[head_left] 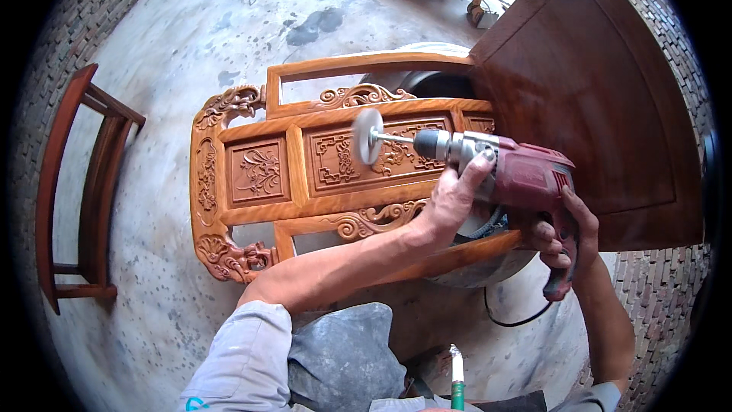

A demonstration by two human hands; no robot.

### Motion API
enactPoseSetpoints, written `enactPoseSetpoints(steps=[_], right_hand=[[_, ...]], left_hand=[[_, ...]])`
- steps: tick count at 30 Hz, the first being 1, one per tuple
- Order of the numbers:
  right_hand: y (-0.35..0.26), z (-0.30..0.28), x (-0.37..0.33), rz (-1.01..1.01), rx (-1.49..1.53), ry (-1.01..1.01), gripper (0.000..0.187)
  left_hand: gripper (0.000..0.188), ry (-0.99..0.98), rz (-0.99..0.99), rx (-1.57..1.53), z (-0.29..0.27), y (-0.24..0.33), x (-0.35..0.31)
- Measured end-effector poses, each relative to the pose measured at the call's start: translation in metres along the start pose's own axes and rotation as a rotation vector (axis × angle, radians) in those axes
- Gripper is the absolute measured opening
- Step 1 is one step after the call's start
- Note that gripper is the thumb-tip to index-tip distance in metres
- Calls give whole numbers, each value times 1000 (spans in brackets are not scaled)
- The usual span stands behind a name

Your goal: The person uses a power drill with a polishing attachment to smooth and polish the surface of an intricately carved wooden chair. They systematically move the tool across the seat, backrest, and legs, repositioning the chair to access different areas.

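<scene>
Both my hands hold a dark red power drill (531, 175) level above a carved wooden chair (296, 164). My left hand (454, 197) is closed around the front of the drill's body, behind the chuck. Around the rear handle, my right hand (573, 230) is wrapped; its index finger lies near the trigger. A thin shaft in the chuck carries a round whitish disc (369, 137), its rim blurred. The disc hangs over the chair's carved back panel; whether it touches the wood I cannot tell. Scrollwork and carved corners frame the back, while the smooth dark seat (587, 99) rises at the right.
A dark round tub-like support (488, 273) sits beneath the chair. The drill's black cord (522, 325) loops down near my right forearm. At the left stands a reddish wooden frame (59, 191) on the stained concrete floor (164, 183). A white-and-green stick (457, 378) shows at the lower edge.
</scene>
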State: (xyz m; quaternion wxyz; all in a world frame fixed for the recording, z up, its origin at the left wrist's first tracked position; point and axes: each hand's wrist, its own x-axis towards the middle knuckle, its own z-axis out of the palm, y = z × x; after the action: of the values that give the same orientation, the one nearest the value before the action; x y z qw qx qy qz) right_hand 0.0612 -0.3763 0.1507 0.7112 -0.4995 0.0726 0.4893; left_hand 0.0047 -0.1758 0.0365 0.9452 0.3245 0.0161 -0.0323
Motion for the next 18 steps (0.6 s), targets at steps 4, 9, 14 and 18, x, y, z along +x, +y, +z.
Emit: enactPoseSetpoints(steps=[4,9,14,18], right_hand=[[-1,-3,-13,23,-23,52,51],[-4,-6,-19,24,19,60,50],[2,-12,-35,29,27,91,52],[4,-5,-24,-24,33,88,52]], left_hand=[[57,1,-28,-16,6,-13,-12],[61,-24,-36,-59,12,-13,-7],[61,11,-75,-59,21,-23,-13],[56,-70,-71,-116,9,-17,0]])
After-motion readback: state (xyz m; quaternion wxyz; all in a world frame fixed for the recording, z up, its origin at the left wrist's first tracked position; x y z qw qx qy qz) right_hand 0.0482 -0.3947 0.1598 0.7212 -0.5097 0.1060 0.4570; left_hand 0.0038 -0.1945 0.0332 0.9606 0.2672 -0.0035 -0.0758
